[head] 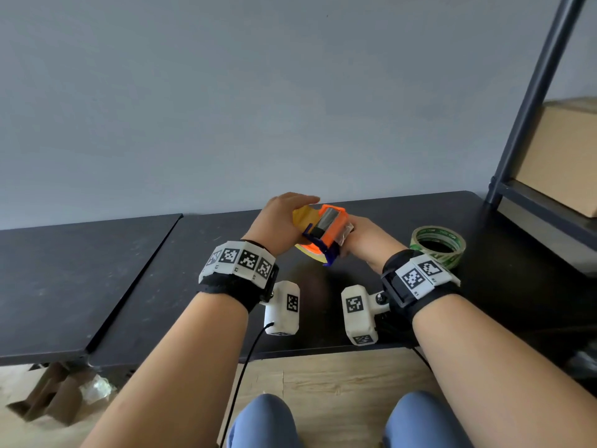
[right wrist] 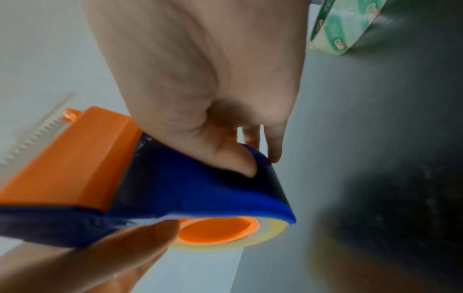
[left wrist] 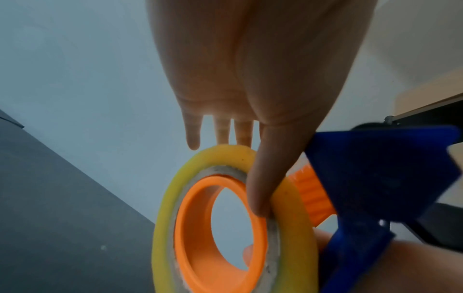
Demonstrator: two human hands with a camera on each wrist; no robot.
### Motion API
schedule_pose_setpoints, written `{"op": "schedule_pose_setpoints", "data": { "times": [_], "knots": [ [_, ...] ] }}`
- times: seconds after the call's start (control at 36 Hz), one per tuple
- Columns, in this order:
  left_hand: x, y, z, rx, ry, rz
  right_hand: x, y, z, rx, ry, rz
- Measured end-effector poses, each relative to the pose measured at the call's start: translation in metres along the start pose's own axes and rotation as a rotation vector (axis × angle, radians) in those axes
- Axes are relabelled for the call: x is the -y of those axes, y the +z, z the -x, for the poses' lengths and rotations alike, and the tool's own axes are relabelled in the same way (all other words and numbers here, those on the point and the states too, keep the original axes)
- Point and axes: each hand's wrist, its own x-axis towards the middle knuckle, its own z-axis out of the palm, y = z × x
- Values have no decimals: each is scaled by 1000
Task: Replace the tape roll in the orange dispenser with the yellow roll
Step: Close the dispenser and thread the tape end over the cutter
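Two bare hands hold an orange dispenser (head: 329, 226) in the air above a black desk (head: 129, 279), over its middle and nearer the back edge. The yellow roll (left wrist: 293, 224) sits on the dispenser's orange hub (left wrist: 198, 234). The left hand (head: 277, 226) grips the roll, thumb (left wrist: 270, 174) pressing its side by the hub, fingers over its rim. The right hand (head: 365, 240) grips the dispenser's blue handle (right wrist: 200, 190), thumb on top. A green-printed roll (head: 437, 245) lies flat near the desk's right edge, beside the right wrist.
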Motion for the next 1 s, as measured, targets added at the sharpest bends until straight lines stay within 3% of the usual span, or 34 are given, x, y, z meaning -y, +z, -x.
{"op": "schedule_pose_setpoints", "data": {
  "times": [0.28,0.36,0.61,1.0],
  "knots": [
    [-16,-13,13,-179,44,51,-6,0,1,-93,53,-53],
    [-25,-13,21,-178,56,95,-4,1,3,-100,78,-88],
    [-25,-10,25,-224,5,155,1,1,5,-121,85,-154],
    [-21,-10,17,-471,-162,209,16,7,9,-98,85,-164]
  ]
}}
